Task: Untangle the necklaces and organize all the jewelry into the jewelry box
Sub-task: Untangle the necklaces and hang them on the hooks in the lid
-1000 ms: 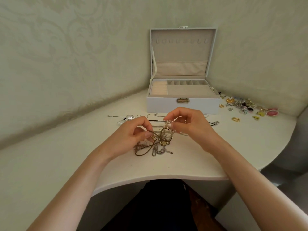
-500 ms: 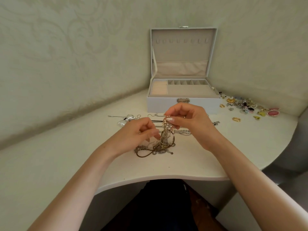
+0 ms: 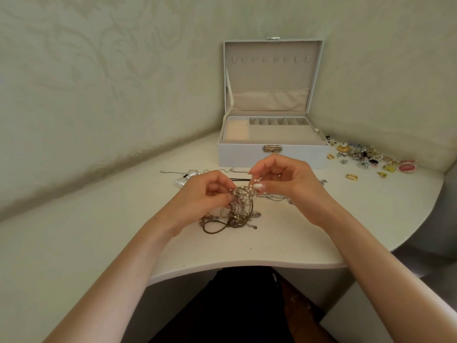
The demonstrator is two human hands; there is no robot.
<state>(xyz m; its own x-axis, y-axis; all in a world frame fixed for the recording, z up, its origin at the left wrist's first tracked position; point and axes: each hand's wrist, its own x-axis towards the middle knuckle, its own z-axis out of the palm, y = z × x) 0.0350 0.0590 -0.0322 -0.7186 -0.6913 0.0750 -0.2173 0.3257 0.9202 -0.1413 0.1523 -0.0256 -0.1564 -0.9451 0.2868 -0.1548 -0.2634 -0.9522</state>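
Compared with a second ago, I see the knot of necklaces [image 3: 238, 209] lifted higher off the table [image 3: 284, 241], its beaded top now level between my fingertips while the brown cord trails down onto the surface. The jewelry box [image 3: 272, 154] stands open behind, its lid upright; the compartments I can see hold nothing. My left hand [image 3: 205, 194] is closed in a pinch on the tangle's left side; my right hand [image 3: 284, 179] pinches the pearl strand at thumb and forefinger, other fingers curled. Loose jewelry [image 3: 366, 157] lies to the right of the box.
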